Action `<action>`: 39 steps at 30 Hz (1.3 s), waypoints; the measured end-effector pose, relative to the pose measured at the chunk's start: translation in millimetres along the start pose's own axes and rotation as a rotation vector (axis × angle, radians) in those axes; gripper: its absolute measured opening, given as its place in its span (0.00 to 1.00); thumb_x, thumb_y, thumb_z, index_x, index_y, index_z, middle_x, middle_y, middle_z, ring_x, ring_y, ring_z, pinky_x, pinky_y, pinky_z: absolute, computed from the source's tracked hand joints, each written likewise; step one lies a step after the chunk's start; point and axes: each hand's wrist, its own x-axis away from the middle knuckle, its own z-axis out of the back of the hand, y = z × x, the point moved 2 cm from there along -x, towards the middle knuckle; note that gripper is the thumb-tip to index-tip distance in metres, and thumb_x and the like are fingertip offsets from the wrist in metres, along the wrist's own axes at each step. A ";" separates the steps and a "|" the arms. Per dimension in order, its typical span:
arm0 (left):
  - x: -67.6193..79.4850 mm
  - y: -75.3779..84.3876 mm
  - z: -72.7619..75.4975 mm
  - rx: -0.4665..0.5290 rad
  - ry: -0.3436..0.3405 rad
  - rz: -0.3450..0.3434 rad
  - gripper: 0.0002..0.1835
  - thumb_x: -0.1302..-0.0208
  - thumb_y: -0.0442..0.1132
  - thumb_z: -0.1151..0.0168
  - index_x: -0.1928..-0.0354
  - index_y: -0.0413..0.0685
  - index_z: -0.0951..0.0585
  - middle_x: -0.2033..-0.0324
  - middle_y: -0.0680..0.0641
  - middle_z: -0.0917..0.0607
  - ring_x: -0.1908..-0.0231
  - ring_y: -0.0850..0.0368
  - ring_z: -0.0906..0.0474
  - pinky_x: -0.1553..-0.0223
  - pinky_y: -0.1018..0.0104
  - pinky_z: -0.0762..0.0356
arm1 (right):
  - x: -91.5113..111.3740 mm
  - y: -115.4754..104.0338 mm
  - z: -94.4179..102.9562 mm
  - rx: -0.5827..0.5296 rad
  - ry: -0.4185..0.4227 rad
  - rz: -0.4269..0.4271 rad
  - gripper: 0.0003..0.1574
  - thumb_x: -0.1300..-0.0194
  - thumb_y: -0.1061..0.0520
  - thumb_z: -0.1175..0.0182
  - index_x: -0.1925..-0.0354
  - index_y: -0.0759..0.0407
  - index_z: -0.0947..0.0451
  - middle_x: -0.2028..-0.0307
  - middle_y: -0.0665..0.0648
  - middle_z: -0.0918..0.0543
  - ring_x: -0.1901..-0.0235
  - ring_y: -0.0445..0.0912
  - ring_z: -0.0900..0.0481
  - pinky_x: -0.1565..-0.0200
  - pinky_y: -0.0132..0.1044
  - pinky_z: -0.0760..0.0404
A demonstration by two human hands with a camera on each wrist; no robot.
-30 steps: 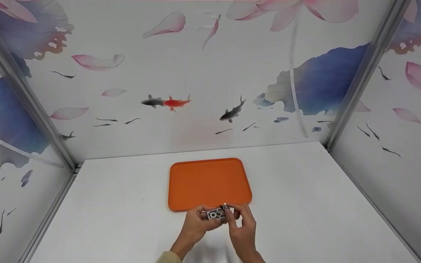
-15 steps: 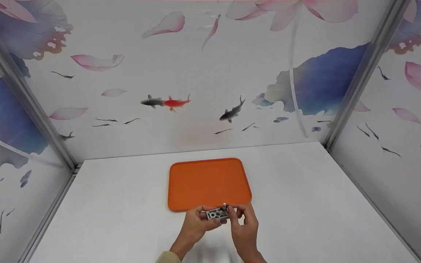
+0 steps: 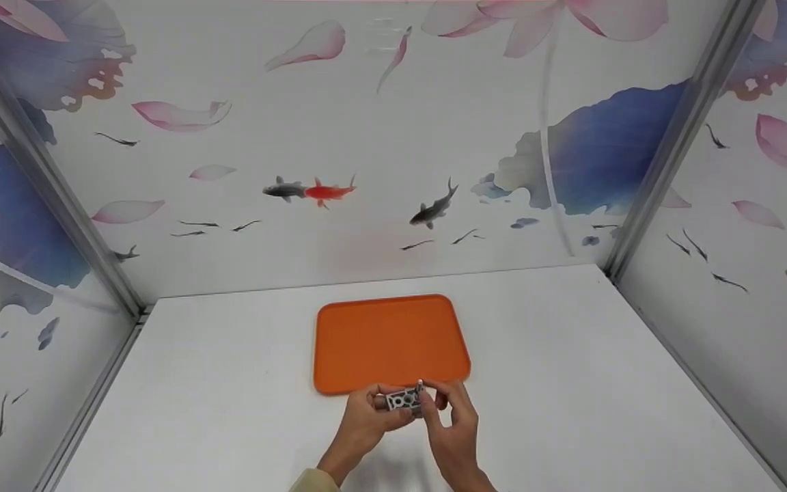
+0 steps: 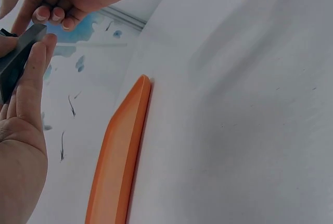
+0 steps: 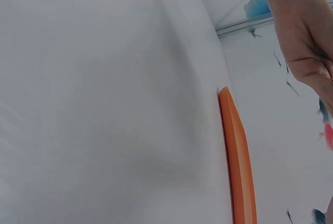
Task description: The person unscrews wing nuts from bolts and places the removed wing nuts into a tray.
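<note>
Over the near edge of the orange tray (image 3: 393,345), my left hand (image 3: 364,422) grips a small silver-grey metal block (image 3: 404,400) with round holes in its face. In the left wrist view the block (image 4: 20,60) shows dark and flat-sided between that hand's thumb and straighter fingers. My right hand (image 3: 455,427) pinches with thumb and forefinger at the block's right end. A small silver-tipped part (image 3: 420,383) sticks up there, its lower portion hidden by the thumb. The right wrist view does not show the block.
The tray lies flat on a white table (image 3: 229,369), with nothing on it. White panels (image 3: 380,150) painted with fish and petals enclose the table at the back and sides, joined by grey metal posts (image 3: 680,147) at the corners.
My right hand shifts slightly right and then back left, its thumb again covering the block's right end. The left hand and the block stay nearly still.
</note>
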 end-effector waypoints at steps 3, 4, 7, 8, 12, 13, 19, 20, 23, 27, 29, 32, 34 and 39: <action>-0.8 0.3 0.1 -0.017 0.007 -0.001 0.21 0.47 0.30 0.29 0.50 0.31 0.22 0.59 0.40 0.10 0.59 0.55 0.12 0.57 0.65 0.10 | -1.0 -5.5 -1.8 0.014 0.007 0.021 0.15 0.42 0.73 0.35 0.56 0.62 0.17 0.69 0.50 0.28 0.70 0.43 0.34 0.69 0.31 0.31; -0.7 0.5 0.1 -0.018 0.007 -0.005 0.21 0.47 0.30 0.29 0.51 0.31 0.21 0.59 0.40 0.10 0.59 0.55 0.12 0.57 0.65 0.10 | -2.0 -10.0 -1.9 0.015 0.009 0.033 0.15 0.43 0.74 0.34 0.57 0.64 0.18 0.70 0.51 0.28 0.70 0.44 0.34 0.69 0.30 0.31; -0.6 0.7 0.1 -0.025 0.011 -0.005 0.21 0.47 0.31 0.28 0.51 0.32 0.21 0.59 0.41 0.10 0.59 0.56 0.12 0.57 0.65 0.10 | -5.6 -25.1 -1.3 -0.001 0.006 0.086 0.14 0.45 0.76 0.34 0.58 0.69 0.18 0.71 0.55 0.27 0.71 0.46 0.34 0.70 0.33 0.31; -0.4 0.7 0.0 -0.026 0.011 -0.006 0.21 0.47 0.32 0.28 0.51 0.32 0.21 0.59 0.41 0.10 0.59 0.56 0.12 0.57 0.65 0.10 | -6.6 -29.1 -0.9 -0.006 0.004 0.095 0.14 0.45 0.76 0.34 0.59 0.69 0.18 0.71 0.56 0.27 0.71 0.46 0.34 0.70 0.34 0.31; 0.3 1.2 -1.1 -0.016 0.006 -0.008 0.21 0.47 0.31 0.28 0.51 0.33 0.21 0.58 0.41 0.10 0.59 0.55 0.12 0.57 0.64 0.10 | -8.2 -34.0 0.0 -0.007 0.000 0.112 0.14 0.46 0.76 0.34 0.60 0.68 0.18 0.71 0.57 0.26 0.72 0.46 0.33 0.71 0.33 0.30; 0.7 1.5 -1.3 -0.014 0.006 -0.010 0.21 0.47 0.31 0.28 0.51 0.33 0.21 0.58 0.41 0.10 0.59 0.55 0.12 0.57 0.64 0.10 | -8.2 -33.4 0.0 -0.003 -0.002 0.109 0.14 0.46 0.76 0.34 0.60 0.68 0.18 0.71 0.56 0.26 0.72 0.46 0.33 0.71 0.32 0.30; 0.8 2.2 -2.1 0.026 -0.013 -0.005 0.22 0.46 0.28 0.30 0.49 0.29 0.23 0.57 0.39 0.11 0.57 0.53 0.12 0.54 0.61 0.10 | -9.7 -35.5 0.5 0.003 0.005 0.118 0.13 0.45 0.77 0.36 0.62 0.68 0.18 0.72 0.55 0.26 0.72 0.44 0.33 0.72 0.32 0.30; 0.5 2.2 -2.2 0.037 -0.016 -0.001 0.22 0.45 0.28 0.30 0.48 0.29 0.23 0.57 0.39 0.11 0.56 0.52 0.12 0.53 0.60 0.10 | -9.8 -35.9 0.5 0.005 0.007 0.117 0.13 0.45 0.78 0.36 0.62 0.68 0.18 0.72 0.55 0.27 0.72 0.43 0.33 0.72 0.32 0.30; 0.3 2.0 -2.4 0.051 -0.024 0.002 0.22 0.45 0.27 0.31 0.48 0.28 0.24 0.56 0.38 0.12 0.55 0.50 0.12 0.52 0.60 0.11 | -9.8 -36.4 0.8 0.008 0.012 0.109 0.12 0.44 0.78 0.37 0.62 0.68 0.18 0.72 0.55 0.27 0.72 0.42 0.33 0.72 0.32 0.30; 0.4 1.0 -2.7 0.043 -0.018 0.008 0.22 0.46 0.27 0.31 0.48 0.29 0.24 0.56 0.38 0.12 0.55 0.49 0.12 0.53 0.59 0.10 | -8.4 -34.5 0.9 0.002 0.017 0.071 0.12 0.42 0.76 0.37 0.60 0.67 0.19 0.72 0.55 0.27 0.71 0.42 0.33 0.72 0.32 0.31; 0.6 0.4 -2.7 0.039 -0.014 0.009 0.22 0.46 0.27 0.31 0.49 0.29 0.23 0.56 0.38 0.12 0.55 0.49 0.12 0.53 0.59 0.10 | -6.9 -31.4 0.5 0.000 0.020 0.049 0.12 0.41 0.76 0.38 0.59 0.66 0.19 0.71 0.54 0.27 0.71 0.41 0.33 0.71 0.33 0.31; 0.7 0.0 -2.9 0.028 -0.010 0.004 0.22 0.46 0.28 0.30 0.49 0.29 0.23 0.56 0.38 0.12 0.55 0.49 0.12 0.53 0.59 0.10 | -4.3 -23.6 -0.8 0.008 0.021 0.030 0.13 0.40 0.75 0.39 0.58 0.64 0.19 0.70 0.53 0.27 0.70 0.40 0.34 0.71 0.34 0.31; 0.4 -0.2 -2.9 0.028 -0.013 0.002 0.22 0.46 0.28 0.30 0.48 0.29 0.23 0.56 0.37 0.12 0.54 0.48 0.12 0.53 0.59 0.10 | -3.0 -17.0 -1.7 0.019 0.022 0.026 0.13 0.39 0.76 0.39 0.58 0.64 0.19 0.70 0.53 0.27 0.70 0.39 0.34 0.71 0.32 0.31; -0.1 -0.1 -2.9 0.045 -0.023 0.003 0.23 0.46 0.28 0.30 0.48 0.28 0.24 0.55 0.37 0.12 0.55 0.47 0.11 0.52 0.60 0.10 | -2.0 -4.2 -2.2 0.019 0.031 0.025 0.14 0.39 0.76 0.40 0.58 0.63 0.20 0.68 0.54 0.25 0.70 0.39 0.33 0.70 0.29 0.30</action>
